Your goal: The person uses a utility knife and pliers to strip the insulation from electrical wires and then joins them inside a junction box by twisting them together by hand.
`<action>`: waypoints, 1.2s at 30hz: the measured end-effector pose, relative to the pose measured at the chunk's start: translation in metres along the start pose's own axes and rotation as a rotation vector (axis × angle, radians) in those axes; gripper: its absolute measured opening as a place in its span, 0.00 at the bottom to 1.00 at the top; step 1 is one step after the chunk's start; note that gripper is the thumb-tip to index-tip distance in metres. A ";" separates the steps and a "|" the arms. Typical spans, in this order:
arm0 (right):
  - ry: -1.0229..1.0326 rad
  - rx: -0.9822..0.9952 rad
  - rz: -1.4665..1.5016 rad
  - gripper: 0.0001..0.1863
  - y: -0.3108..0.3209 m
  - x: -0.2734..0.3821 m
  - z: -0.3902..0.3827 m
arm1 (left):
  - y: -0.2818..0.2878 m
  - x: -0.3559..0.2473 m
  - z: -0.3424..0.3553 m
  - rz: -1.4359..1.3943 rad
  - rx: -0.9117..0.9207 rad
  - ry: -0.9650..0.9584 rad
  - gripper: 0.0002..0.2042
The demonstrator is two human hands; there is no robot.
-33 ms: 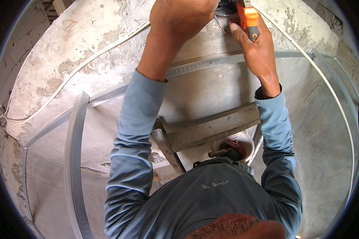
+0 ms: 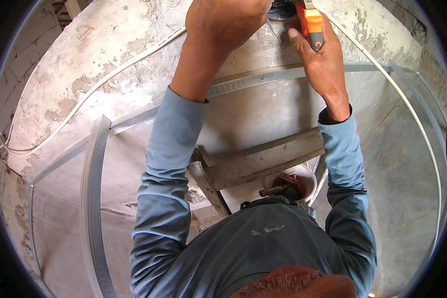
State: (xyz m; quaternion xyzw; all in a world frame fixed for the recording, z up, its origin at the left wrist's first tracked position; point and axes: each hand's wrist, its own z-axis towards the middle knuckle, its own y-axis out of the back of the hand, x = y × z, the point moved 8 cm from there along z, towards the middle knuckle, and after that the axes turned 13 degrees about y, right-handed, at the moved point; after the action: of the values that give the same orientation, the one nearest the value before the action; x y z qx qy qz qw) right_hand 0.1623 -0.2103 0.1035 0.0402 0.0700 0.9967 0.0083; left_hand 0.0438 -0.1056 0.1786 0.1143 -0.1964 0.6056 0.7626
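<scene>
At the top edge, my right hand (image 2: 323, 59) is closed round an orange-and-grey-handled hand tool (image 2: 313, 22). A bit of metal shows at the tool's upper end, and its working end runs out of view. My left hand (image 2: 226, 22) is beside it, fingers curled, with its fingertips cut off or turned away; I cannot make out what it grips. Between the hands, a thin blue wire (image 2: 270, 24) with a bare-looking end hangs near a black, shiny thing (image 2: 283, 10) at the rough plastered wall (image 2: 134, 49).
A white cable (image 2: 109, 74) runs along the wall on the left; another white cable (image 2: 407, 104) curves down on the right. Metal profiles (image 2: 97, 198) form a frame before the wall. Below me are a wooden step or plank (image 2: 268, 156) and a white bucket (image 2: 310, 184) holding tools.
My right hand and the orange-and-grey tool have shifted very slightly to the right. My left hand looks the same.
</scene>
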 end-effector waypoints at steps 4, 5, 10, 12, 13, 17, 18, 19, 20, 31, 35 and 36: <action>-0.015 0.018 0.066 0.11 0.008 0.016 0.016 | -0.001 0.002 0.000 0.028 -0.057 -0.065 0.06; 0.017 0.007 0.050 0.12 0.009 0.018 0.016 | -0.001 0.002 0.000 0.030 -0.071 -0.077 0.06; 0.178 0.005 -0.054 0.12 0.008 0.017 0.012 | -0.003 -0.004 -0.004 0.027 -0.104 -0.080 0.06; 0.178 0.031 -0.036 0.13 0.004 0.011 0.010 | -0.003 0.001 -0.009 0.035 -0.111 -0.092 0.06; 0.182 0.044 -0.025 0.13 0.003 0.010 0.009 | -0.004 0.002 -0.009 0.025 -0.112 -0.083 0.06; -0.311 0.161 0.595 0.11 -0.020 -0.006 -0.014 | -0.006 0.008 -0.008 -0.023 -0.107 -0.053 0.05; -0.414 0.185 0.842 0.11 -0.025 -0.001 -0.020 | -0.004 0.008 -0.008 -0.017 -0.108 -0.068 0.05; -0.514 0.209 1.092 0.11 -0.030 0.007 -0.025 | -0.005 0.008 -0.009 -0.016 -0.102 -0.069 0.05; -0.537 0.186 1.048 0.13 -0.027 0.012 -0.023 | -0.004 0.008 -0.008 -0.013 -0.098 -0.070 0.05; 0.074 0.126 -0.293 0.38 0.163 0.060 0.040 | 0.002 0.009 -0.007 0.023 -0.026 0.021 0.04; 0.550 0.392 -0.868 0.29 0.203 0.049 0.063 | 0.002 0.007 -0.008 -0.071 -0.060 0.000 0.03; 0.704 0.419 -1.121 0.28 0.188 0.056 0.066 | 0.002 0.008 -0.008 -0.101 -0.070 -0.008 0.03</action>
State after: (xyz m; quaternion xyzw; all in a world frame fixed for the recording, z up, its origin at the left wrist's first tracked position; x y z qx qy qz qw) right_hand 0.1096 -0.3861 0.1992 -0.3270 0.2698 0.7612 0.4907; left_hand 0.0443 -0.0949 0.1749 0.0998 -0.2147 0.5584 0.7951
